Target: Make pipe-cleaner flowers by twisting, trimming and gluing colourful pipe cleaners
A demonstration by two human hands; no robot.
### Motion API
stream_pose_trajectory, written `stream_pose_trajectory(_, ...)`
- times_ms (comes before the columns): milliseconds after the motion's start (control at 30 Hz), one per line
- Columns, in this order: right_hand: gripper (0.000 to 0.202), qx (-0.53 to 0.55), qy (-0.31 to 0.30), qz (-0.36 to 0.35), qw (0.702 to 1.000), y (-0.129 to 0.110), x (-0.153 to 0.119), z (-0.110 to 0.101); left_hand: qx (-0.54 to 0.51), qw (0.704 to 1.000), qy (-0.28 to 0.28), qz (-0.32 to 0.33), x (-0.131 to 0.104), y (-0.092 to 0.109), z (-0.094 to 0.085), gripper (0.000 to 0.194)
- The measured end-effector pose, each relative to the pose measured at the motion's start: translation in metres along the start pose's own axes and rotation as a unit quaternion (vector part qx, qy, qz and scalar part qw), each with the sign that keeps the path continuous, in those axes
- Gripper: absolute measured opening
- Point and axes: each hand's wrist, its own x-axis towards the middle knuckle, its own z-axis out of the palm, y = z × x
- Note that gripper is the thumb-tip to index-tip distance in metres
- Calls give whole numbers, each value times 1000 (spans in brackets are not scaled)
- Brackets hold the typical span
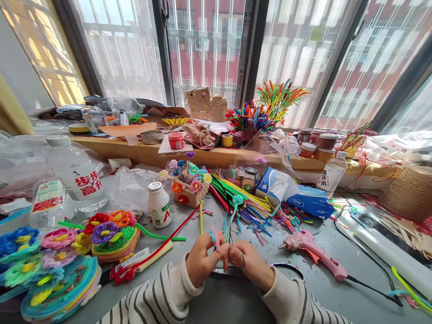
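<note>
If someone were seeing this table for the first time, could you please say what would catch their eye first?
Probably the bright pipe-cleaner flowers massed at the left front of the table. The multicoloured bunch of pipe cleaners on the window ledge may come next, with the pink hot glue gun lying at the right. In the centre, the turquoise flower rising above the left hand and right hand should also stand out.

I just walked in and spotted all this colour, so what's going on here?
The person's left hand holds a pink fuzzy piece; the right hand holds what look like scissors. A turquoise flower stands up on its stems between the hands. Beyond them are coloured fuzzy sticks and a flower-filled basket; a pink glue gun lies to the right.
</note>
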Motion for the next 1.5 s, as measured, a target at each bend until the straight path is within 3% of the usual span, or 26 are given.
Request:
stream_pose_trajectory(133,55,-10,30,8,999,0,1,0,10,1000,-2,3,-1,1,0,24)
stream_pose_trajectory(333,51,-22,89,7,996,1,1,4,11,999,39,-9,-3,-3,1,20)
stream_pose_trajectory(533,51,-9,104,14,994,1,1,4,-11,1000,25,-12,-2,-4,1,24)
stream_pose_trajectory(900,52,-10,121,15,992,5,1,0,-182,981,0,-61,4,-2,-4,29)
stream_pose_trajectory(1100,51,25,154,14,988,8,2,-4,-248,966,-35,-67,7,-3,-3,31)
stream_pose_trajectory(1267,41,61,199,37,977,3,1,-7,-247,963,-68,-88,6,-5,1,31)
stream_pose_trajectory(1500,33,98,205,54,972,-2,1,-7,-193,966,-123,-119,5,-9,3,35)
